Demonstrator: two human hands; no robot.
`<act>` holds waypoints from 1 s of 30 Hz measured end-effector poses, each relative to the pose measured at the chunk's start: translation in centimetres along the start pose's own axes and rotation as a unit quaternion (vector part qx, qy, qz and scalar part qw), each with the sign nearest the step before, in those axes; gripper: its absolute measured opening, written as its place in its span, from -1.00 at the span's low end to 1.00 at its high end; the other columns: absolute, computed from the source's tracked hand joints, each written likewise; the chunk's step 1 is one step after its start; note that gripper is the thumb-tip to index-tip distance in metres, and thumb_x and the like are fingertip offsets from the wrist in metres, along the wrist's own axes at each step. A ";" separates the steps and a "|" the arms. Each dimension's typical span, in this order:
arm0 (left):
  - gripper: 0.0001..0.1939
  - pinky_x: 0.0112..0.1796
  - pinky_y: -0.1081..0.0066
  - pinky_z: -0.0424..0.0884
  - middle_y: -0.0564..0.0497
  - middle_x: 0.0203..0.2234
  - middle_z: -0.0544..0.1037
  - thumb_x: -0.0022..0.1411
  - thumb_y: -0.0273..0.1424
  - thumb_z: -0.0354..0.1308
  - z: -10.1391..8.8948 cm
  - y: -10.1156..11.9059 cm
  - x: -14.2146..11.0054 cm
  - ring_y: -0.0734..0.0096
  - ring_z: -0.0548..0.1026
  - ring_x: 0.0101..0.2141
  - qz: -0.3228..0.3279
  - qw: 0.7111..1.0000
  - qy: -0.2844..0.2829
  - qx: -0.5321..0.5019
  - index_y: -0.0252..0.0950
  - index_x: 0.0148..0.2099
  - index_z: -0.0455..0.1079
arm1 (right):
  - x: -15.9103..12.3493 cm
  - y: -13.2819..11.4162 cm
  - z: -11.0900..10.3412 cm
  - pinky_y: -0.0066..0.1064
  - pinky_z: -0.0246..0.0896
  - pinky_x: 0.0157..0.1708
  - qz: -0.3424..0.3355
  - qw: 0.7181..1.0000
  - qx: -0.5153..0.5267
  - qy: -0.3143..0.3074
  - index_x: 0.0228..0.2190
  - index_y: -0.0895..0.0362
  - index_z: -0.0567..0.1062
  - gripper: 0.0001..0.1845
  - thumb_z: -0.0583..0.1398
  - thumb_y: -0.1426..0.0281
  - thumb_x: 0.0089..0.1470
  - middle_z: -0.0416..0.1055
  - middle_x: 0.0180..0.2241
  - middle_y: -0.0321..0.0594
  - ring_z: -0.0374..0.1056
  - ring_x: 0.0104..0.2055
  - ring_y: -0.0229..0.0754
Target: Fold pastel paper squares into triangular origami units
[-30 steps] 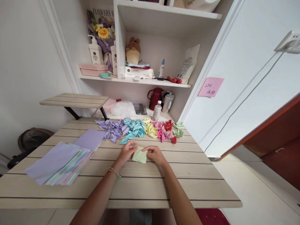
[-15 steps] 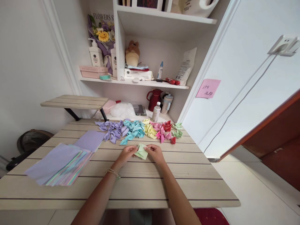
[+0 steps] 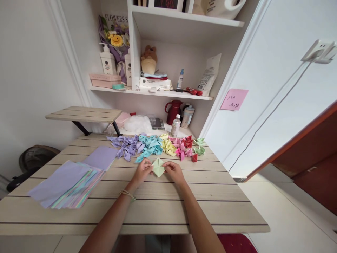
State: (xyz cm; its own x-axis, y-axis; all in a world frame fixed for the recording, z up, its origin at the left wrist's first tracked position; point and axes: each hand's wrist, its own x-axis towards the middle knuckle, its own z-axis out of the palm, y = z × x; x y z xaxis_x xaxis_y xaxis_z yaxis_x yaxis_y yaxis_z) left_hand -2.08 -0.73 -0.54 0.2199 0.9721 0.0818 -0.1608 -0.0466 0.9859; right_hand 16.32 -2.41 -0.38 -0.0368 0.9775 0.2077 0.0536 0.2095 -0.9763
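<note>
A light green folded square of paper (image 3: pixel 158 168) is held just over the table, turned so that it shows as a diamond with crease lines crossing its middle. My left hand (image 3: pixel 143 171) pinches its left corner, and my right hand (image 3: pixel 173 171) pinches the right corner between thumb and fingers. Behind it lie folded paper pieces in groups: purple (image 3: pixel 127 146), blue (image 3: pixel 151 146), yellow (image 3: pixel 169 147), pink (image 3: pixel 183 151), red (image 3: pixel 187 141) and green (image 3: pixel 199 150).
A fanned stack of coloured paper sheets (image 3: pixel 63 184) lies on the slatted table (image 3: pixel 210 214) at left. A small raised stand (image 3: pixel 84 114) is behind it. A clear bottle (image 3: pixel 175 126) and a red jug (image 3: pixel 173 111) stand at the back below the shelves.
The green paper has been turned from a tilted, partly covered pose to a flat diamond facing up. Both hands now grip it at opposite corners.
</note>
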 end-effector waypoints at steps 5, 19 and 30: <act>-0.55 -0.29 0.39 0.40 -0.05 -0.35 0.54 -0.26 -0.37 0.37 0.2 0.2 -0.2 0.33 0.50 -0.33 0.006 1.000 -0.015 0.019 -0.35 -0.25 0.38 | -0.1 0.2 -0.1 -0.52 0.10 -0.60 -0.025 0.997 -0.069 -0.040 -0.18 0.16 0.48 -0.52 0.29 0.30 -0.23 0.39 -0.45 -0.28 0.15 -0.59 -0.36; -0.63 -0.39 0.41 0.39 0.00 -0.52 0.51 -0.01 -0.13 0.17 0.2 0.3 -0.4 0.37 0.49 -0.48 0.027 0.998 0.016 0.055 -0.32 -0.27 0.34 | -0.4 0.0 0.5 -0.34 0.29 -0.37 -0.043 0.993 -0.104 -0.037 -0.23 0.14 0.54 -0.61 0.20 0.17 -0.07 0.53 -0.36 -0.13 0.39 -0.36 -0.11; -0.68 -0.35 0.39 0.38 -0.03 -0.42 0.51 0.05 -0.23 0.14 0.3 0.2 -0.9 0.36 0.45 -0.44 0.050 0.988 0.006 0.144 -0.30 -0.17 0.39 | -0.4 0.2 0.4 -0.30 0.31 -0.29 -0.078 0.982 -0.173 -0.010 -0.22 0.10 0.53 -0.68 0.12 0.23 0.03 0.53 -0.33 -0.16 0.43 -0.34 -0.09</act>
State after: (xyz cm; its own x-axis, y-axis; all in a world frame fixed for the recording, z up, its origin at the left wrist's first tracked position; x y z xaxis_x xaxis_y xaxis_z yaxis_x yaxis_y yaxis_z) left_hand -2.01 -1.66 -0.35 0.2042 0.9622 0.1802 0.0996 -0.2035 0.9740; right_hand 15.98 -2.72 -0.71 -0.0908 0.9330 0.3484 0.3807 0.3557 -0.8535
